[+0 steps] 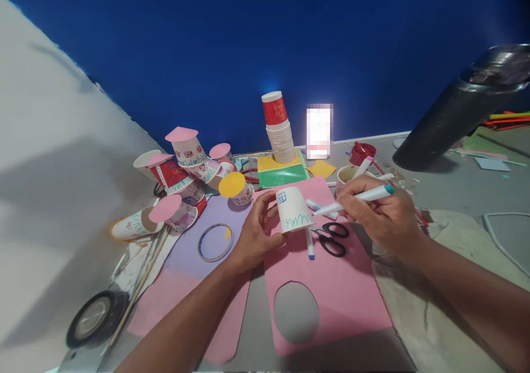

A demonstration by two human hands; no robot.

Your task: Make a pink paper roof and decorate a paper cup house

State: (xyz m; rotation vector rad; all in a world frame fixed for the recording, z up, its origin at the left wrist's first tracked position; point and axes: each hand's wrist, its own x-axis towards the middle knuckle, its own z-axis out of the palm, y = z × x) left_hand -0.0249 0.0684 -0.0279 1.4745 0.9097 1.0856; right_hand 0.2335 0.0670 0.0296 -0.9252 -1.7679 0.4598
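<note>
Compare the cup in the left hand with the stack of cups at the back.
The held cup is single; the stack of cups holds many nested together. The held cup is white with teal scribble and a small blue grid; the stack's top cup is red. The left hand grips the held cup, and the stack stands untouched on yellow and green paper. Both stand mouth down.

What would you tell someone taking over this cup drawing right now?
Left hand: holds the upside-down white paper cup on the pink paper sheet.
Right hand: grips a teal marker, tip at the cup's side.
Done: a blue grid window and a teal zigzag along the rim are drawn.
Left: the rest of the cup's visible side is blank.
Nearby: black scissors, finished decorated cups.
</note>
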